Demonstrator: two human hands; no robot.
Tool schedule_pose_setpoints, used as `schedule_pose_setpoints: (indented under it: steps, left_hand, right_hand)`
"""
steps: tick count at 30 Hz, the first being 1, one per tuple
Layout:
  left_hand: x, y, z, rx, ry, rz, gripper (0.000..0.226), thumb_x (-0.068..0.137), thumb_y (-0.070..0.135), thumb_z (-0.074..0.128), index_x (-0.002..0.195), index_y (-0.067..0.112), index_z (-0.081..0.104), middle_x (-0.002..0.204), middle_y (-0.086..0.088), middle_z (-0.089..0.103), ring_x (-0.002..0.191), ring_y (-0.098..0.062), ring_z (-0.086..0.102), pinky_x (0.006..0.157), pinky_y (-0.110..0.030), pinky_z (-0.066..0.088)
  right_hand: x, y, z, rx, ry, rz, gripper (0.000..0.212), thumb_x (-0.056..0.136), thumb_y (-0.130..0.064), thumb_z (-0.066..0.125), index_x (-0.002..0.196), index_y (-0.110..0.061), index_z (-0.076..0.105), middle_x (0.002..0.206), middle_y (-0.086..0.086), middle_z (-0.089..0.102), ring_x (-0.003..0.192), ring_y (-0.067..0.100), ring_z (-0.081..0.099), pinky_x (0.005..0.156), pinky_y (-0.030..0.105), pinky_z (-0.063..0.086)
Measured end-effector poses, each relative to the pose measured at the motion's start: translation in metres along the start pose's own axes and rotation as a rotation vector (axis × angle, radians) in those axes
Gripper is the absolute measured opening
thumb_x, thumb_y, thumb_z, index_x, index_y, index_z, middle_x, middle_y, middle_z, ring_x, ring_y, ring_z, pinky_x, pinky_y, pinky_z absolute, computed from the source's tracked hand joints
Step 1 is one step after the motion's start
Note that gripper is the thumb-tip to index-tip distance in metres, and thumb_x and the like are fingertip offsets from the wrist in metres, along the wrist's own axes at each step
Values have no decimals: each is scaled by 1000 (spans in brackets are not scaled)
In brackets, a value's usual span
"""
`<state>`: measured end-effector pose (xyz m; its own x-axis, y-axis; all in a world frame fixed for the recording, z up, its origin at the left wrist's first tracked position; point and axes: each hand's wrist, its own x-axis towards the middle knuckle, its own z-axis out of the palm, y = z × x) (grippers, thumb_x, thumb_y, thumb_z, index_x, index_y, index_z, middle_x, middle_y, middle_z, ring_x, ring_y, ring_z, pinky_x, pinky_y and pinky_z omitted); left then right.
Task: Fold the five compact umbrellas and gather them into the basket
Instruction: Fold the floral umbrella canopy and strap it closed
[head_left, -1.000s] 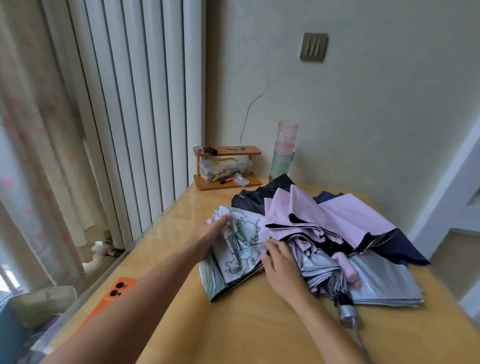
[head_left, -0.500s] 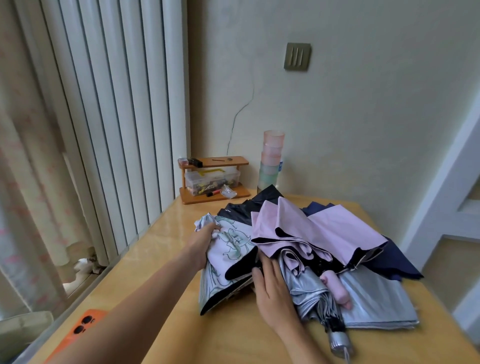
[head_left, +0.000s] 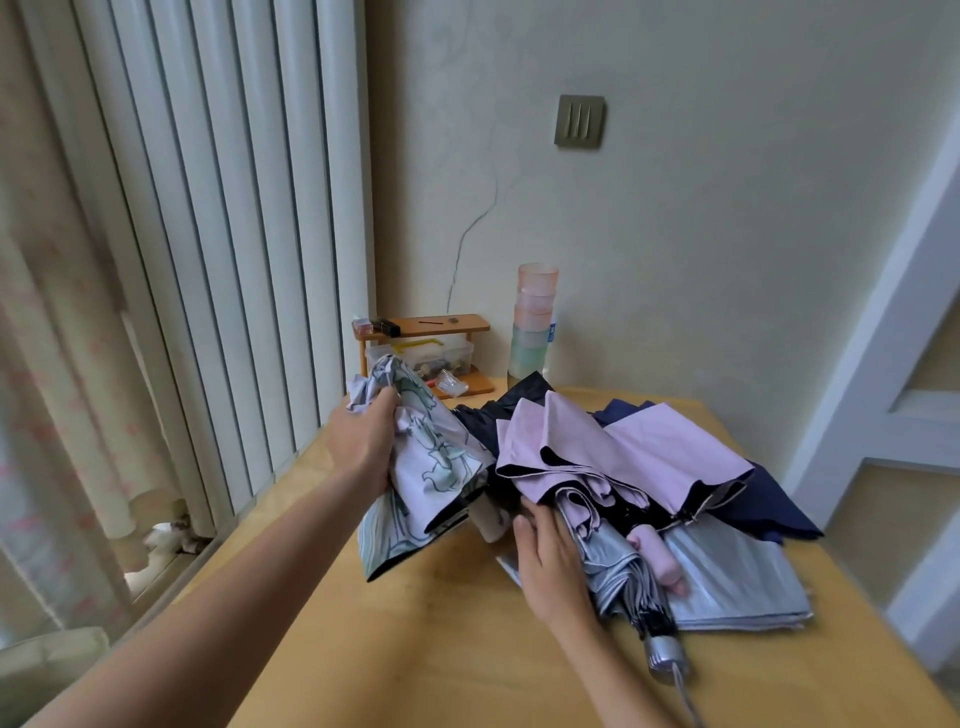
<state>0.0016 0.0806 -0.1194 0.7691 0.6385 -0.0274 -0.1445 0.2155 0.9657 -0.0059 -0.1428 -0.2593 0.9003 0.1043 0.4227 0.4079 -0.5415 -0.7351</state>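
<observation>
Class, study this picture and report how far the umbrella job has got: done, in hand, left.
Done: nothing visibly; no umbrella is folded tight and no basket shows. In hand: the left hand grips the patterned umbrella, while the right hand rests on the silver umbrella. Left: the lilac umbrella, navy umbrella and the rest lie loose in a heap.

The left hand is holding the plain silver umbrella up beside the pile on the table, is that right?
Not quite. The left hand grips the printed umbrella with the green line drawing, not the silver one, holding it up beside the pile on the table. The silver umbrella lies by the right hand. The head view shows this.
</observation>
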Motion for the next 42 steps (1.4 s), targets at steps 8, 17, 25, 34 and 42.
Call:
schedule_pose_setpoints:
  steps: [8,17,25,34,42]
  left_hand:
    - [-16,26,-28,0,-79,102,19,68,29,68,73,12,66,74,-13,69,73,-26,66,69,-41,55]
    - [-36,2,-75,-406,-221,-235,27,92,33,57,77,13,66,95,-17,68,83,-32,69,73,-41,59]
    - [-92,-18,-82,-168,-393,-232,25,99,23,54,113,8,68,104,-17,76,84,-31,75,80,-40,55]
    - [-97,-58,-86,-241,-462,-425,70,90,67,53,133,12,65,128,-17,69,118,-36,67,111,-50,43]
    - [-93,-20,-81,467,202,550,43,78,23,68,116,19,50,117,-3,46,113,-25,46,96,-47,43]
  right_hand:
    - [8,-50,-6,-89,-362,41,77,86,-61,66,150,-35,33,147,-10,49,133,15,50,110,39,45]
    - [9,-119,-32,-227,-214,-64,43,86,-22,71,126,-13,56,126,5,64,113,30,63,88,40,55]
    - [5,-128,-78,-729,10,-323,53,77,-4,72,127,-18,65,118,6,65,93,37,65,77,39,51]
    - [-14,-84,-77,-577,-157,-53,47,81,-9,62,127,-19,59,124,2,67,110,36,63,72,35,44]
    - [13,-97,-85,-555,-101,33,37,82,-10,60,117,-21,55,107,4,68,100,37,64,71,41,53]
